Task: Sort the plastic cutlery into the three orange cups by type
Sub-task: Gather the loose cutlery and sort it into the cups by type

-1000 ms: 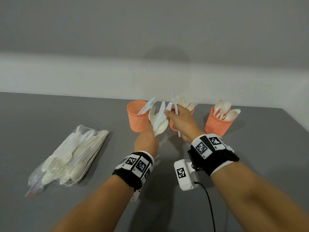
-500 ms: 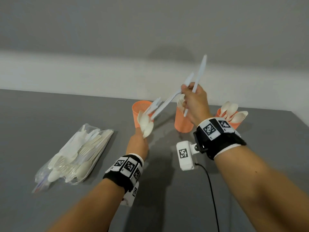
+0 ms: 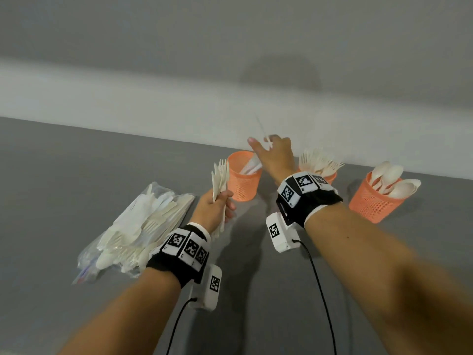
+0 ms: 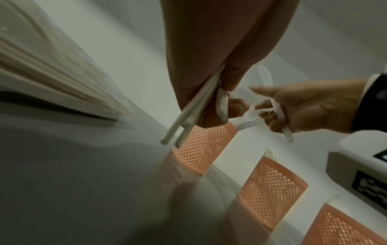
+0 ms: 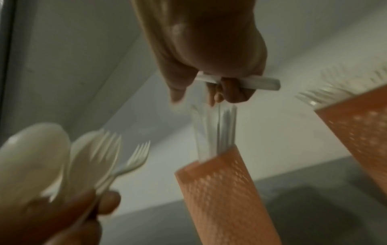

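Note:
Three orange mesh cups stand in a row at the table's far edge. The left cup [image 3: 244, 185] holds knives, the middle cup [image 3: 329, 176] forks, the right cup [image 3: 371, 201] spoons. My right hand [image 3: 266, 144] hovers just above the left cup and pinches a white plastic knife [image 3: 263, 131], thumb stretched out; the right wrist view shows the knife [image 5: 251, 83] across the curled fingers, over the left cup [image 5: 222, 190]. My left hand [image 3: 222, 201], left of that cup, grips a bundle of forks and spoons [image 3: 220, 178] by the handles [image 4: 188, 121].
A clear plastic bag [image 3: 133, 234] full of unsorted white cutlery lies on the grey table [image 3: 51, 175] at the left. A white wall runs close behind the cups. Cables trail from both wrist cameras toward the near edge.
My right hand came down and to the left, from raised above the middle cup to over the left cup, still with a knife. The left hand with its bundle drew back left of that cup.

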The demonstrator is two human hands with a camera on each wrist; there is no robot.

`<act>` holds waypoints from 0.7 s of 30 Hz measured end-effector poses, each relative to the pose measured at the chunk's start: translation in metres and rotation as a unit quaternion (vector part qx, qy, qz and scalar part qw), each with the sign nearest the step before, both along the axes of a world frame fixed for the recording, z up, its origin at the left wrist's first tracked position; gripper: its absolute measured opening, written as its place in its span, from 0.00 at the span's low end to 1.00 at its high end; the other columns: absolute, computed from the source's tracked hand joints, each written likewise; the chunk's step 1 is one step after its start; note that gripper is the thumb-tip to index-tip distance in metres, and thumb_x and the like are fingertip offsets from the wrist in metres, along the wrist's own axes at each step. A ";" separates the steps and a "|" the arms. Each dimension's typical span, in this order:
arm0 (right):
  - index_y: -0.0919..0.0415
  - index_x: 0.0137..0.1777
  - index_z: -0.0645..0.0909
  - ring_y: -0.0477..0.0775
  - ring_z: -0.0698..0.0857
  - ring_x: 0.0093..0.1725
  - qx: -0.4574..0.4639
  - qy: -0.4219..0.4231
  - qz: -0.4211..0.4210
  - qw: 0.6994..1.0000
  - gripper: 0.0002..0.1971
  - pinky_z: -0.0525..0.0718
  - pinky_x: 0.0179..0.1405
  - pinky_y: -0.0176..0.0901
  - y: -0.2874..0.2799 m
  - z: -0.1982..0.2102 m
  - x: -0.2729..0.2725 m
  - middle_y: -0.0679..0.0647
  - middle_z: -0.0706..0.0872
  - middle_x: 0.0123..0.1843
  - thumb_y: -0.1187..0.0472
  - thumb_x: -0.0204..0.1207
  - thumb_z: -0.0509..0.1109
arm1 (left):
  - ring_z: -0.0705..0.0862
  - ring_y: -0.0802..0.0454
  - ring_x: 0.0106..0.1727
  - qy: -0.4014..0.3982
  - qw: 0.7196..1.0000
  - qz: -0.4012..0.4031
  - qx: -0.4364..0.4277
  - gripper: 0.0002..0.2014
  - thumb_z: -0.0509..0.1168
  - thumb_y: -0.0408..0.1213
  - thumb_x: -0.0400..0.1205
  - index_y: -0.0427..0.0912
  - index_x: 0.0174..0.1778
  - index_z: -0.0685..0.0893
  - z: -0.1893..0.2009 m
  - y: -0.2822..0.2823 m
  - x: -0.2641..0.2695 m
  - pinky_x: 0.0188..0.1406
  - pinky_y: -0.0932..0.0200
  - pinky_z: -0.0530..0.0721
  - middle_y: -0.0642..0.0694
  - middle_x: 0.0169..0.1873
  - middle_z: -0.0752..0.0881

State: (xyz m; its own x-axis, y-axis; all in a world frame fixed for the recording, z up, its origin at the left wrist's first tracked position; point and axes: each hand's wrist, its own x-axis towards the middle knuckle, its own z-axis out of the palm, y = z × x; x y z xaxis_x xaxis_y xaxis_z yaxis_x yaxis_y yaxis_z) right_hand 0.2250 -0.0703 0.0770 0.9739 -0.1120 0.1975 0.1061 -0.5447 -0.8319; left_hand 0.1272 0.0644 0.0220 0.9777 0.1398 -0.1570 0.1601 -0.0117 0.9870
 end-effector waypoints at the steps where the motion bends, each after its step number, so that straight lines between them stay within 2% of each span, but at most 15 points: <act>1: 0.65 0.66 0.73 0.55 0.77 0.54 0.013 -0.008 -0.007 1.000 0.23 0.71 0.54 0.41 0.001 0.008 0.002 0.61 0.73 0.64 0.46 0.81 0.60 | 0.76 0.64 0.17 -0.001 1.000 0.000 -0.009 0.10 0.53 0.35 0.87 0.41 0.44 0.78 0.000 0.003 0.002 0.25 0.64 0.76 0.46 0.28 0.79; 3: 0.65 0.63 0.70 0.58 0.78 0.57 0.086 -0.035 0.002 0.996 0.18 0.70 0.54 0.43 0.004 0.023 0.006 0.58 0.77 0.59 0.50 0.85 0.51 | 0.76 0.63 0.16 -0.002 1.000 0.003 -0.026 0.10 0.53 0.34 0.87 0.40 0.45 0.78 0.001 0.007 0.007 0.23 0.65 0.75 0.46 0.28 0.79; 5: 0.61 0.56 0.71 0.49 0.78 0.48 0.199 -0.036 0.037 0.979 0.14 0.73 0.51 0.41 0.009 0.033 0.009 0.50 0.77 0.47 0.52 0.86 0.49 | 0.76 0.62 0.17 0.003 0.999 0.008 -0.039 0.10 0.53 0.35 0.87 0.40 0.46 0.79 0.000 0.010 0.011 0.24 0.64 0.76 0.48 0.26 0.80; 7: 0.56 0.52 0.73 0.44 0.74 0.43 0.227 -0.030 0.068 0.971 0.14 0.72 0.47 0.34 0.014 0.036 0.010 0.49 0.74 0.45 0.51 0.86 0.47 | 0.77 0.60 0.18 0.009 0.998 0.005 -0.064 0.11 0.54 0.36 0.87 0.41 0.44 0.80 0.001 0.012 0.015 0.25 0.62 0.77 0.52 0.22 0.82; 8: 0.55 0.53 0.75 0.42 0.73 0.43 0.204 -0.034 0.076 0.975 0.16 0.72 0.45 0.31 0.017 0.035 0.011 0.50 0.73 0.47 0.51 0.86 0.47 | 0.77 0.59 0.18 0.009 0.996 -0.003 -0.083 0.11 0.54 0.36 0.87 0.42 0.44 0.81 0.002 0.012 0.016 0.24 0.63 0.78 0.53 0.21 0.83; 10: 0.59 0.57 0.79 0.43 0.73 0.41 0.144 -0.054 0.081 0.985 0.17 0.70 0.40 0.24 0.022 0.030 0.014 0.53 0.74 0.48 0.54 0.86 0.49 | 0.78 0.58 0.19 0.008 0.992 -0.031 -0.123 0.12 0.53 0.37 0.87 0.42 0.45 0.81 0.005 0.014 0.018 0.23 0.64 0.78 0.53 0.21 0.84; 12: 0.66 0.57 0.79 0.49 0.74 0.39 0.088 -0.055 0.080 0.991 0.15 0.72 0.35 0.29 0.025 0.023 0.020 0.56 0.76 0.43 0.59 0.85 0.54 | 0.79 0.57 0.21 0.006 0.986 -0.060 -0.157 0.12 0.52 0.37 0.87 0.41 0.47 0.81 0.008 0.016 0.018 0.23 0.64 0.79 0.52 0.23 0.85; 14: 0.67 0.58 0.79 0.51 0.76 0.39 0.032 -0.019 0.072 0.997 0.12 0.77 0.43 0.41 0.025 0.017 0.027 0.57 0.78 0.41 0.62 0.82 0.59 | 0.80 0.57 0.22 0.005 0.981 -0.080 -0.177 0.12 0.51 0.36 0.87 0.41 0.49 0.81 0.010 0.018 0.019 0.24 0.63 0.80 0.52 0.24 0.86; 15: 0.67 0.61 0.78 0.53 0.78 0.43 0.007 0.004 0.065 0.998 0.12 0.79 0.50 0.44 0.025 0.016 0.030 0.58 0.81 0.46 0.62 0.81 0.61 | 0.81 0.57 0.22 0.006 0.979 -0.088 -0.185 0.12 0.51 0.36 0.87 0.41 0.49 0.81 0.010 0.019 0.019 0.24 0.63 0.80 0.52 0.25 0.86; 16: 0.67 0.63 0.76 0.55 0.80 0.49 -0.018 0.022 0.056 0.998 0.14 0.78 0.56 0.45 0.023 0.015 0.032 0.61 0.82 0.54 0.63 0.80 0.63 | 0.81 0.56 0.23 0.009 0.977 -0.096 -0.192 0.12 0.51 0.36 0.87 0.41 0.50 0.81 0.011 0.020 0.020 0.24 0.63 0.81 0.52 0.26 0.87; 18: 0.67 0.65 0.76 0.60 0.80 0.60 -0.061 0.028 0.042 0.997 0.16 0.74 0.58 0.41 0.021 0.014 0.038 0.64 0.79 0.64 0.65 0.78 0.65 | 0.83 0.56 0.24 0.016 0.972 -0.110 -0.205 0.12 0.51 0.37 0.87 0.41 0.50 0.81 0.011 0.020 0.021 0.25 0.63 0.82 0.51 0.28 0.87; 21: 0.70 0.55 0.83 0.60 0.82 0.58 -0.107 -0.005 0.045 0.993 0.11 0.76 0.56 0.39 0.018 0.013 0.038 0.64 0.83 0.58 0.72 0.77 0.61 | 0.83 0.56 0.25 0.021 0.969 -0.121 -0.213 0.12 0.51 0.37 0.87 0.42 0.51 0.80 0.009 0.018 0.023 0.26 0.63 0.82 0.51 0.29 0.88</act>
State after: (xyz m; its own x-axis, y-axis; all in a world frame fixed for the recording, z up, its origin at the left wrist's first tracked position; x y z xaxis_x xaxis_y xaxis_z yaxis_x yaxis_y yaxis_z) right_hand 0.2635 -0.0524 0.0902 0.9759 0.0212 0.2173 0.1702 -0.6973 -0.6963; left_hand 0.1498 0.0828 0.0314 0.9651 -0.1797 -0.1905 0.2440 0.3534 0.9031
